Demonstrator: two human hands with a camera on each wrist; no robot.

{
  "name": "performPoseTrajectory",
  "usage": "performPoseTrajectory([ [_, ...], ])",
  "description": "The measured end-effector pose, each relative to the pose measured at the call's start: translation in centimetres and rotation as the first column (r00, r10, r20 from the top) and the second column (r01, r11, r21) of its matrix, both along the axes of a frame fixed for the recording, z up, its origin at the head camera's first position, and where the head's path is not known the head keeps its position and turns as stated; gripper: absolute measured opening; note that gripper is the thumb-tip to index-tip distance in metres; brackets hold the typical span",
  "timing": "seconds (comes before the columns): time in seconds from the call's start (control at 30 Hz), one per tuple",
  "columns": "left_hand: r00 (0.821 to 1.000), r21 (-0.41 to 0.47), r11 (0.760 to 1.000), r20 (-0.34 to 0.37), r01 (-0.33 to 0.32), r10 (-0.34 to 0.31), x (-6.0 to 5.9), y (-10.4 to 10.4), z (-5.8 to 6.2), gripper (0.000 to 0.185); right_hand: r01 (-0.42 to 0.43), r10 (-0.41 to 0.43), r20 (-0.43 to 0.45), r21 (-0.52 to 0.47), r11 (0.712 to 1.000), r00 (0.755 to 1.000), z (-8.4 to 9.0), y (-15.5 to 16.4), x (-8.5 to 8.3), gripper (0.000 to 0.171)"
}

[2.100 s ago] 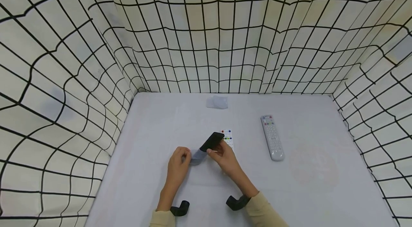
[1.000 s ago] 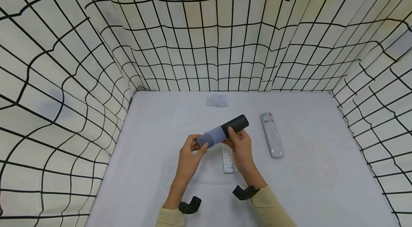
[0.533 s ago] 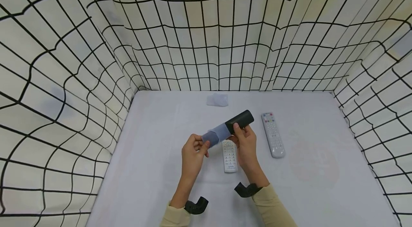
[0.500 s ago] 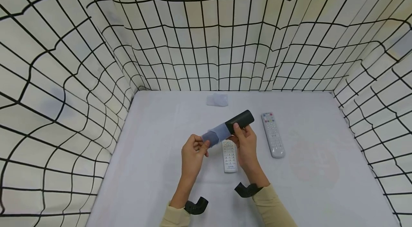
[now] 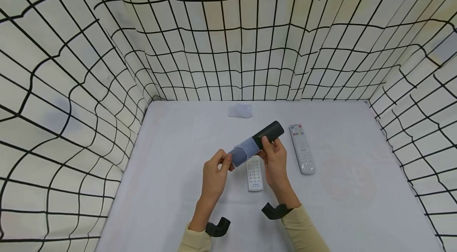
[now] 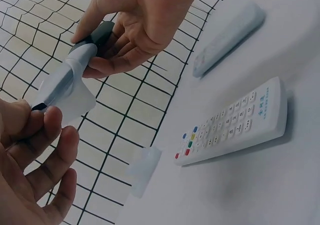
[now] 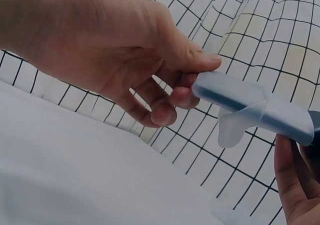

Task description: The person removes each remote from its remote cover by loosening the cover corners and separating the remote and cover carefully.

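A black remote (image 5: 271,130) is held in the air above the table, tilted up to the right. Its lower left half sits inside a translucent grey sleeve (image 5: 244,151). My left hand (image 5: 224,161) pinches the sleeve's end between thumb and fingers. My right hand (image 5: 268,147) grips the bare black part. In the left wrist view the sleeve (image 6: 65,87) runs from my left fingertips (image 6: 50,130) to the right hand (image 6: 135,20). The right wrist view shows the left hand (image 7: 115,50) pinching the sleeve (image 7: 250,107), which has a loose flap hanging below.
A small white remote (image 5: 254,172) lies on the table (image 5: 160,188) under my hands. A longer grey-white remote (image 5: 302,149) lies to the right. Another clear sleeve (image 5: 240,110) lies near the back wall. Grid-patterned cloth walls enclose three sides.
Both hands have lifted the sleeved black remote off the table area and carried it slightly right and away. The small white remote beneath is now uncovered. The grips look the same.
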State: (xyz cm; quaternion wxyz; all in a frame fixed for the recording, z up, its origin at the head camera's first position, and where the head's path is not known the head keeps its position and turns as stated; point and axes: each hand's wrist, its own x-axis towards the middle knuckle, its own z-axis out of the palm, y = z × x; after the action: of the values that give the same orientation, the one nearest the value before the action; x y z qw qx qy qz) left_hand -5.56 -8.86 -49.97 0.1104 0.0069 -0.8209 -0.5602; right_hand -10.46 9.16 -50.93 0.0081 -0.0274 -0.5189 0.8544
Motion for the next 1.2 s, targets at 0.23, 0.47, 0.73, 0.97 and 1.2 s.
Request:
performPoseTrajectory([
  [0.23, 0.996, -0.015, 0.998, -0.073, 0.056, -0.057, 0.1, 0.2, -0.2, 0.027, 0.01, -0.01, -0.005, 0.01, 1.0, 1.0, 0.1, 0.3, -0.1, 0.036],
  [0.47, 0.985, -0.12, 0.992, -0.164, 0.03, -0.049, 0.6, 0.7, -0.3, 0.024, 0.033, -0.034, 0.034, 0.037, 0.999, 0.999, 0.5, 0.4, -0.4, 0.04],
  [0.73, 0.96, -0.092, 0.996, -0.276, 0.013, -0.038, 1.1, 0.9, -0.7, 0.025, 0.056, -0.06, 0.082, 0.056, 0.997, 0.995, 0.7, 0.1, -0.5, 0.042],
  [0.97, 0.965, -0.035, 0.998, -0.256, 0.048, -0.055, 1.3, 0.9, -1.2, 0.027, 0.05, -0.055, 0.077, 0.064, 0.997, 0.995, 0.7, 0.3, -0.5, 0.04],
  [1.2, 0.994, -0.127, 0.991, -0.091, 0.043, -0.054, 1.1, 0.1, -0.9, 0.031, -0.038, 0.033, 0.046, 0.106, 0.994, 0.998, 0.8, 0.9, -0.6, 0.04],
])
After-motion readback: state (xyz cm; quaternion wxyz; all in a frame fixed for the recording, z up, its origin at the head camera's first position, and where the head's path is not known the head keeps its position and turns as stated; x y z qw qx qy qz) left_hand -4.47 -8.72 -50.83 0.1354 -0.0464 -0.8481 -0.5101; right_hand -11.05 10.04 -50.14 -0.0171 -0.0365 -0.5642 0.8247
